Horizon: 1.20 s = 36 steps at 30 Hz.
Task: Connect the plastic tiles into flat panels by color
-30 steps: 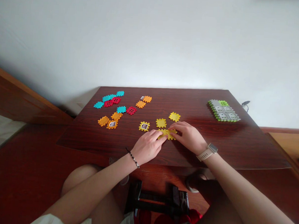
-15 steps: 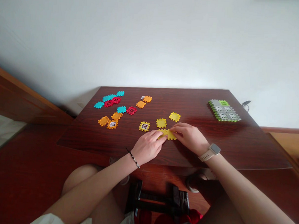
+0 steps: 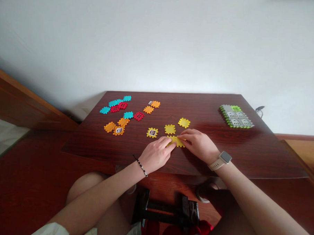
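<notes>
Two yellow interlocking tiles (image 3: 179,142) lie edge to edge near the table's front, partly covered by my fingers. My left hand (image 3: 157,153) is closed on the left tile, thumb and fingers at its near and left sides. On the right tile, my right hand (image 3: 197,141) pinches the far right part. Just beyond them rest a plain yellow tile (image 3: 170,129) and another yellow tile (image 3: 184,123) farther right. A yellow tile with a white window (image 3: 152,132) lies to the left of my left hand.
Orange tiles (image 3: 110,127), red tiles (image 3: 139,116) and blue tiles (image 3: 128,115) are scattered on the left of the brown table (image 3: 199,105). A joined grey and green tile stack (image 3: 236,116) sits at the far right. A white wall (image 3: 160,45) rises behind.
The two yellow tiles sit closer together, their seam tighter. My right hand has shifted very slightly left; the left has barely moved. The view has shifted a little.
</notes>
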Motion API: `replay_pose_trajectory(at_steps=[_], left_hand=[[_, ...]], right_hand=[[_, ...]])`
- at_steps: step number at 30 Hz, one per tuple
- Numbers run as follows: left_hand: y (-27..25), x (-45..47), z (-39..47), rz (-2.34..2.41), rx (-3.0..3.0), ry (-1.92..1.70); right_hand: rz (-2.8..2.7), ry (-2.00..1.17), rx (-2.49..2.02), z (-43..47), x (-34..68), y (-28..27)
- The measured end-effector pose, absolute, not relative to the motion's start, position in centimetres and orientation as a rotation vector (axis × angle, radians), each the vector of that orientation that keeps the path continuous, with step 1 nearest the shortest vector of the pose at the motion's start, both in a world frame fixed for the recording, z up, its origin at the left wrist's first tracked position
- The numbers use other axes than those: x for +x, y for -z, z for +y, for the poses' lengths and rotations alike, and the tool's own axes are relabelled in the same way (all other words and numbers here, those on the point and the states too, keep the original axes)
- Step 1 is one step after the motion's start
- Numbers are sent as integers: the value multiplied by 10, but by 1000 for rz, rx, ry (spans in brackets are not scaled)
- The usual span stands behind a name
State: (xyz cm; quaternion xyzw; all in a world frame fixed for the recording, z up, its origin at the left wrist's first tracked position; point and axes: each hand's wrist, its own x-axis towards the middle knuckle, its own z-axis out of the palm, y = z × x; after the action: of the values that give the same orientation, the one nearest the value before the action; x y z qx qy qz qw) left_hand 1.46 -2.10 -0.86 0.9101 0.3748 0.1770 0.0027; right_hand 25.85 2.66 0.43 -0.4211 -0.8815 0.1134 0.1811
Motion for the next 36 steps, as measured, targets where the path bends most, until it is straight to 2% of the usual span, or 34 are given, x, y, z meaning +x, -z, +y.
replay_pose_trajectory(at_steps=[14, 28, 36], left_hand=[[10, 18, -22, 1196, 2854, -529], [8, 20, -19, 1215, 2886, -487], [15, 18, -18, 1163, 2860, -615]], right_hand=[[-2544, -135, -1366, 15, 247, -8], [-2559, -148, -1450, 12, 243, -16], [-2444, -214, -1356, 19, 252, -5]])
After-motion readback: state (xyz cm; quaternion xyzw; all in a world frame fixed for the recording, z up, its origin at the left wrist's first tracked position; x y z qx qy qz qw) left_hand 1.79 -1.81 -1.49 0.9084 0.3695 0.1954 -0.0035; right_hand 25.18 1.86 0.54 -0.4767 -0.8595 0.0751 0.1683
